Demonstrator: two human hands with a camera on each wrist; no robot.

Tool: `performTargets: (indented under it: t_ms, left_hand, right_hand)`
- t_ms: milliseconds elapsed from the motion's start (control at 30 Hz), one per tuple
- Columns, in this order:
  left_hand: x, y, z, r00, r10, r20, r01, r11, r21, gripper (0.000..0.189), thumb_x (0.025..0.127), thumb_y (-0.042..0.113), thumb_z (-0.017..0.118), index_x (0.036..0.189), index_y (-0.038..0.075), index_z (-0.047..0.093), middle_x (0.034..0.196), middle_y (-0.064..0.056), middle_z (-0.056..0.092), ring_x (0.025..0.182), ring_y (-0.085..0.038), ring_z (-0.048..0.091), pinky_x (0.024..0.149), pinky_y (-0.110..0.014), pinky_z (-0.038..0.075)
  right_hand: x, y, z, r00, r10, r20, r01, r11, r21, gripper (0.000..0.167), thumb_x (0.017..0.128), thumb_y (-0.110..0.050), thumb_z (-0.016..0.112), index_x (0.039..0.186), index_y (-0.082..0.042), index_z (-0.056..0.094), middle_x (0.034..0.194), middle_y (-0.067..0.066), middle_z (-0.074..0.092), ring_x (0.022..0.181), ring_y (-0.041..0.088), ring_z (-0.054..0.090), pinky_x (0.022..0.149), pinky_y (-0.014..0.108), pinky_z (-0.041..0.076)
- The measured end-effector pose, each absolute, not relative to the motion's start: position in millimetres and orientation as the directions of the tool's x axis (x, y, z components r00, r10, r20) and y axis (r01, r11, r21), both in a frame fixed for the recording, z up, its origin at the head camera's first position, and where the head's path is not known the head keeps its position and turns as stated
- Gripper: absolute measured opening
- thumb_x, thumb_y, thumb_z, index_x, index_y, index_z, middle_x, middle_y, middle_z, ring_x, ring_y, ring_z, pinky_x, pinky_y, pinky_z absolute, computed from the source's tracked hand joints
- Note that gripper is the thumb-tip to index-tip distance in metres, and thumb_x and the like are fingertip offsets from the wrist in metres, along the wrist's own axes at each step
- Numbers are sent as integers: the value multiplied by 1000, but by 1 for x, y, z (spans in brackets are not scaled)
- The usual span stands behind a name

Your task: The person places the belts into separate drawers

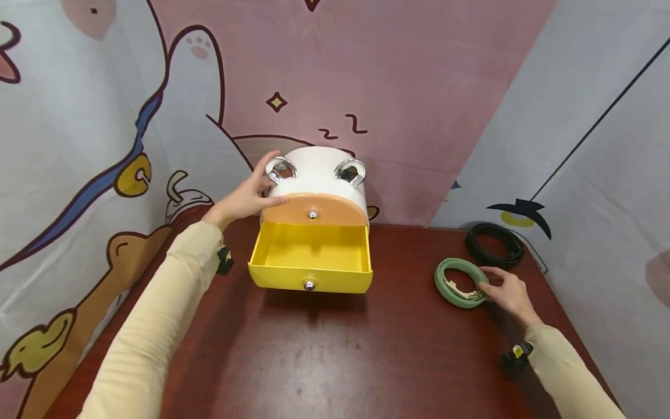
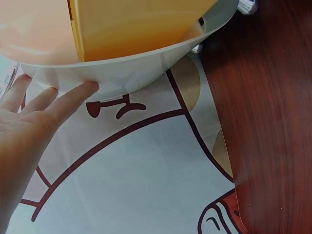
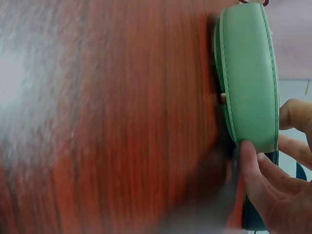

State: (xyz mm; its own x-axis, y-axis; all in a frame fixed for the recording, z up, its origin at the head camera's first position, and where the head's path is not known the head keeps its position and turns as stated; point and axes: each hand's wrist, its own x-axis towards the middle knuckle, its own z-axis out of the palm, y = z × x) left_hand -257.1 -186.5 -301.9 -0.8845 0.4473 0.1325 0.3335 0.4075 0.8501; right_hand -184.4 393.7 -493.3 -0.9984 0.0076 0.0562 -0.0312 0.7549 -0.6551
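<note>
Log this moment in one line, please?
left fingers: touch white cabinet; right fingers: pinch coiled green belt; yellow drawer: pulled out; black coil: behind belt

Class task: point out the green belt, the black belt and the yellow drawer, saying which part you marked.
Green belt (image 3: 251, 80), right wrist view: outer face of the coil.
Black belt (image 1: 483, 254), head view: front left of the coil.
Yellow drawer (image 1: 313, 254), head view: bare inside floor.

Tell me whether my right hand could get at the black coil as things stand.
Probably yes: the black coil lies just beyond your right hand, nothing visible between them, though it would likely need to release the green coil first.
</note>
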Motion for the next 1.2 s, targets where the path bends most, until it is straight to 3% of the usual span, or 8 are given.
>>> performTargets:
  t_ms: [367, 733, 1033, 1200]
  left_hand:
    - [-257, -187, -303, -883, 445, 150, 345, 399, 850, 95, 89, 7, 70, 155, 25, 5, 111, -24, 60, 125, -41, 46, 99, -55, 38]
    - [-264, -190, -311, -871, 460, 173, 367, 375, 851, 95, 88, 7, 71, 154, 27, 5, 111, -24, 61, 121, -38, 49, 98, -52, 39]
    - [-261, -189, -308, -876, 457, 157, 348, 371, 861, 95, 88, 9, 71, 154, 29, 6, 115, -22, 60, 120, -35, 50, 98, -52, 40]
    - [-260, -188, -307, -875, 454, 164, 355, 373, 857, 94, 88, 7, 71, 154, 27, 7, 112, -22, 61, 117, -35, 52, 98, -51, 40]
  right_hand:
    - [-191, 380, -486, -996, -69, 65, -94, 764, -638, 45, 93, -13, 65, 131, 8, 53, 108, 32, 61, 64, 20, 67, 59, 29, 52]
    - [-193, 364, -483, -991, -94, 95, -133, 754, -644, 45, 91, -14, 68, 130, 5, 57, 105, 29, 64, 60, 18, 65, 56, 27, 51]
    - [-197, 352, -478, -996, -46, 78, -85, 769, -634, 43, 91, -17, 67, 128, 4, 59, 67, 5, 67, 59, 23, 65, 51, 26, 46]
    - [-198, 346, -468, -996, -34, 88, -83, 764, -640, 43, 91, -17, 66, 129, 2, 59, 66, 5, 67, 59, 26, 65, 49, 26, 43]
